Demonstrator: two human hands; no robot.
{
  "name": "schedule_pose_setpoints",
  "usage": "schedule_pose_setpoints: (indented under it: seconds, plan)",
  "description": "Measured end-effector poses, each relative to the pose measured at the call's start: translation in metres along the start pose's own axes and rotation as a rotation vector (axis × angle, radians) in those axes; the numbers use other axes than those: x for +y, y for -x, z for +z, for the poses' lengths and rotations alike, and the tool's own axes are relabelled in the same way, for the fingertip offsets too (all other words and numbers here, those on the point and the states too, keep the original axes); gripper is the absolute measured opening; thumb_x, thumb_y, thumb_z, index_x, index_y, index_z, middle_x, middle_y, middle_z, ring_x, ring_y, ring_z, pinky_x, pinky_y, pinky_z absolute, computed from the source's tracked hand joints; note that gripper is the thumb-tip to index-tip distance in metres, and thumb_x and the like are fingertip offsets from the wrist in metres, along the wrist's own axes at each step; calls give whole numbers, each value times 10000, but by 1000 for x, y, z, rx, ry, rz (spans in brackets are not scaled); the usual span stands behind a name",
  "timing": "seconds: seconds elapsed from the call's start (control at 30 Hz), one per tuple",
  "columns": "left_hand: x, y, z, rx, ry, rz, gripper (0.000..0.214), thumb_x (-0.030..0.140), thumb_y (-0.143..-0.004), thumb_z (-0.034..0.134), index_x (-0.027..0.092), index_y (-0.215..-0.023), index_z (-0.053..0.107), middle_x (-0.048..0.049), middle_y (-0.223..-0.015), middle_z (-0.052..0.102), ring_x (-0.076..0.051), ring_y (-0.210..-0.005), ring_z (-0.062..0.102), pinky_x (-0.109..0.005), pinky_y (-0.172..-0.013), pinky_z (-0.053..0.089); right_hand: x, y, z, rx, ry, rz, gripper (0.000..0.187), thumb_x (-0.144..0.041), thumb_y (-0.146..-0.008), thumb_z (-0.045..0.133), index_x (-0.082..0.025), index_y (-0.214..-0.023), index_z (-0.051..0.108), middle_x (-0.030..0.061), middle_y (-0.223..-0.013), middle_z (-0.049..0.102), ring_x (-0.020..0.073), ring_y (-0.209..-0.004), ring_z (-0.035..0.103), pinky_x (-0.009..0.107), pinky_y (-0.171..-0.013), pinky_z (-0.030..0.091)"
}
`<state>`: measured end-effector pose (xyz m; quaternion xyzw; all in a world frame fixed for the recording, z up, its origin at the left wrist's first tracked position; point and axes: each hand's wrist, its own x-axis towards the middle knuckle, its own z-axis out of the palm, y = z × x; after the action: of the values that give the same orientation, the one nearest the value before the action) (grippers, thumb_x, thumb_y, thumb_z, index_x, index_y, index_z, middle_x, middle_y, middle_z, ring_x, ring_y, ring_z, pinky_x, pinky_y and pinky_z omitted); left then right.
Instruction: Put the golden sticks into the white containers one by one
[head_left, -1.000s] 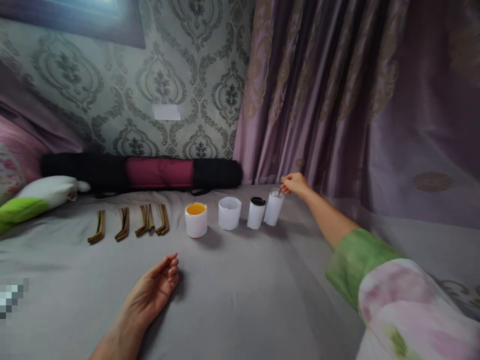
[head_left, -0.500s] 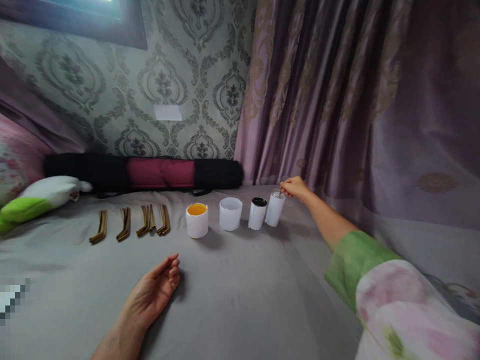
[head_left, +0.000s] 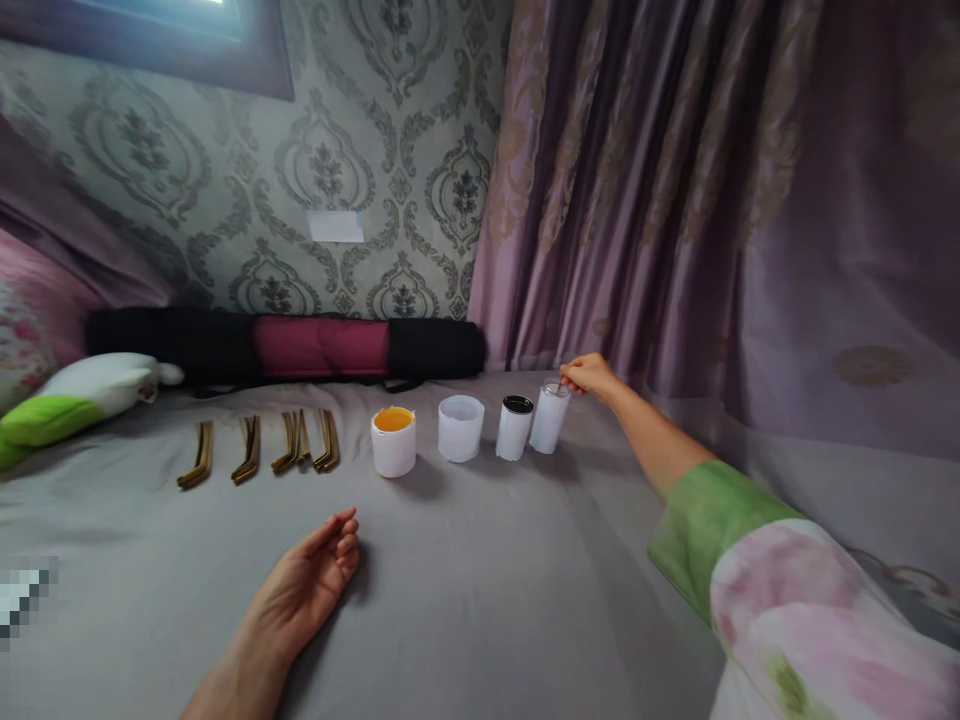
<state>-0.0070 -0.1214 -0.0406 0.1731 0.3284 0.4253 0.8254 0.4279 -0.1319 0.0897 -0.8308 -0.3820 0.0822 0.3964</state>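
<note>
Right hand (head_left: 591, 374), right of centre, pinched closed on thin piece (head_left: 560, 384), kind we cannot tell, at mouth of tall container (head_left: 548, 422)
Left hand (head_left: 319, 572), lower left of centre, half curled, we see nothing held
Piece catching on rim could, we judge, tip container against dark-mouthed can (head_left: 512, 432) just beside
On both we read no brand, label, writing

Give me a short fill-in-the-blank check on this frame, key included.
____ upright containers stand in a row on the grey sheet.
The right hand is at the container on the row's ____ end.
The bent brown pieces lie to the ____ of the row.
Missing words: four; right; left.
</note>
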Motion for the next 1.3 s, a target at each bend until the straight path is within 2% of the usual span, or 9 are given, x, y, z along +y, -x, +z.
schedule_pose_setpoints:
  seconds: [0.43, 0.93, 1.3]
  plan:
    - [0, -2, -1, -11, 0, -1, 164, 40, -802, 394, 67, -856, 547, -41, -693, 500, -56, -499, 459, -178, -414, 438, -3, 2, -1, 4, -13, 12, 141, -226, -739, 561, -102, -695, 614, 64, -654, 660, 36, -363, 480, 130, -327, 338]
    - [-1, -1, -1, -17, 4, 0, 162, 37, -801, 397, 64, -850, 548, -47, -693, 505, -58, -499, 460, -178, -411, 436, -7, 9, -6, 26, -15, 20, 167, -216, -770, 521, -104, -690, 615, 56, -644, 662, 33, -371, 480, 127, -335, 343]
    - [0, 2, 2, -16, 19, -15, 168, 23, -789, 396, 83, -838, 545, -37, -670, 510, -61, -483, 468, -185, -409, 446, -5, 11, -8, 127, -39, 38, 109, -199, -718, 574, -115, -673, 628, 32, -561, 644, 42, -365, 493, 124, -339, 349]
